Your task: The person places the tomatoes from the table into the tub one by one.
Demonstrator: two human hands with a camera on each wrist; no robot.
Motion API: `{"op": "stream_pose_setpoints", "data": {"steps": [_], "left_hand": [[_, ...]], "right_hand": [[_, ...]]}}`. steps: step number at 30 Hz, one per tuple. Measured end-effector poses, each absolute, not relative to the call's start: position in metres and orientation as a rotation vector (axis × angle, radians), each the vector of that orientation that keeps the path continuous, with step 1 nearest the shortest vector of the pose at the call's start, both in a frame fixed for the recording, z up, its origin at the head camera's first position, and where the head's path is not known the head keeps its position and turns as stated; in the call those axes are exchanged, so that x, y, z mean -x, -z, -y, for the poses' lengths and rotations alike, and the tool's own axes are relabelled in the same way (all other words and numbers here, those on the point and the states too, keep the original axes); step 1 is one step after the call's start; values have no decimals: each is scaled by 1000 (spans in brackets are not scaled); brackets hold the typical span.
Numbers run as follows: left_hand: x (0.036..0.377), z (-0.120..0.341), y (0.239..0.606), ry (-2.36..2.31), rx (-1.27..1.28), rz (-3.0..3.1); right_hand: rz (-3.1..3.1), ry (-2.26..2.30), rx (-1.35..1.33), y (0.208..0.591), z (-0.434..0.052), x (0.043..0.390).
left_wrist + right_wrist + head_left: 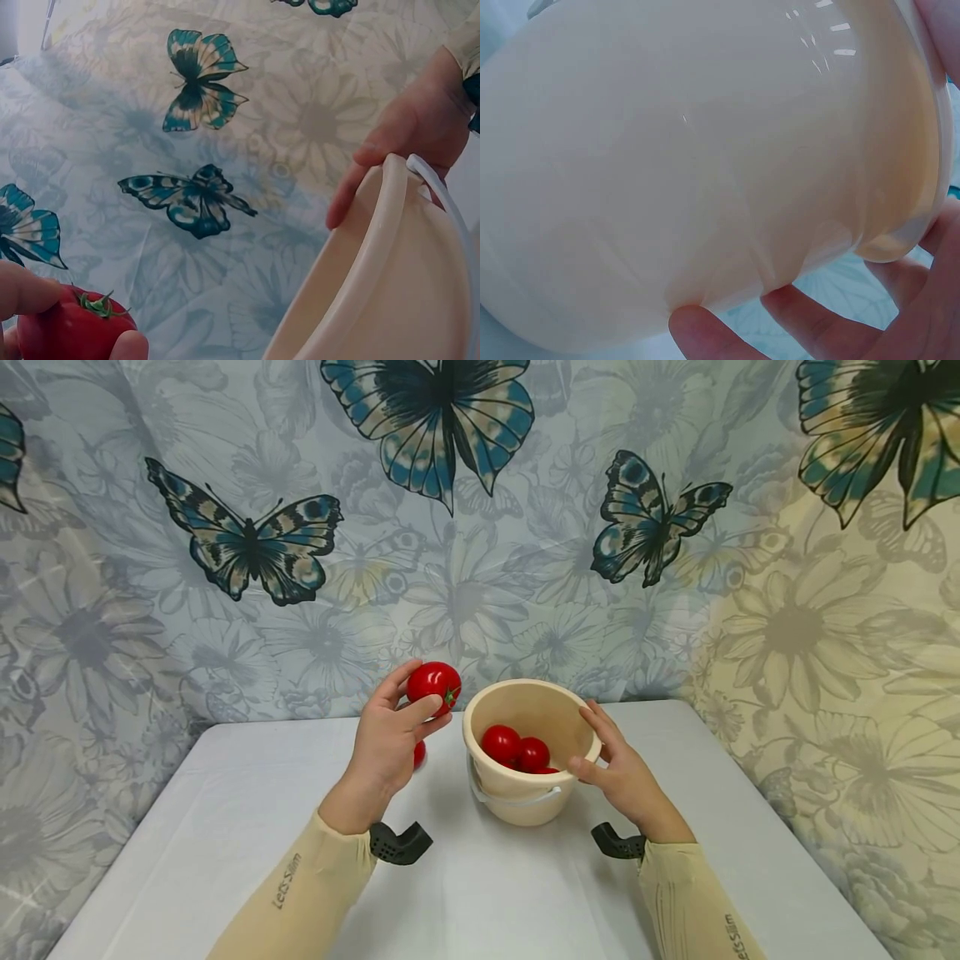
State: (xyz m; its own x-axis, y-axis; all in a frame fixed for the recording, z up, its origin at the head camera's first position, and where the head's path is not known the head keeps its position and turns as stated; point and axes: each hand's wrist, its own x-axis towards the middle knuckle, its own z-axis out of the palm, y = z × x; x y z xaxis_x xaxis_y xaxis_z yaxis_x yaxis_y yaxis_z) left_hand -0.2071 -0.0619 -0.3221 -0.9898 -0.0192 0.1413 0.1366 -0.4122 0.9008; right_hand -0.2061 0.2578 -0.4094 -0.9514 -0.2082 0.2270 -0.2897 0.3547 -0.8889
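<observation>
Left of the bucket's rim, my left hand [378,743] holds a red tomato [437,681] above the table. Its green calyx shows in the left wrist view, where thumb and fingers press the tomato [71,330] from both sides. A cream bucket [528,703] stands at the middle of the table, with several red tomatoes [500,744] inside. My right hand [626,777] grips the bucket's right rim. In the right wrist view its fingers [810,319] lie along the outer wall of the bucket [667,165]. Behind my left hand, another red tomato [419,753] is partly hidden.
A pale handle [525,799] hangs down the bucket's near side. The table [262,810] has a white cover and ends at a butterfly-patterned cloth [465,602] behind it. Black wrist mounts [401,843] stick out from both sleeves.
</observation>
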Motion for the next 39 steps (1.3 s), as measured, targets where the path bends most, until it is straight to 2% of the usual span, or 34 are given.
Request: {"op": "stream_pose_setpoints", "data": {"steps": [39], "left_hand": [[214, 9, 329, 2609, 383, 1923]], "right_hand": [[2530, -1658, -469, 412, -259, 208]]}}
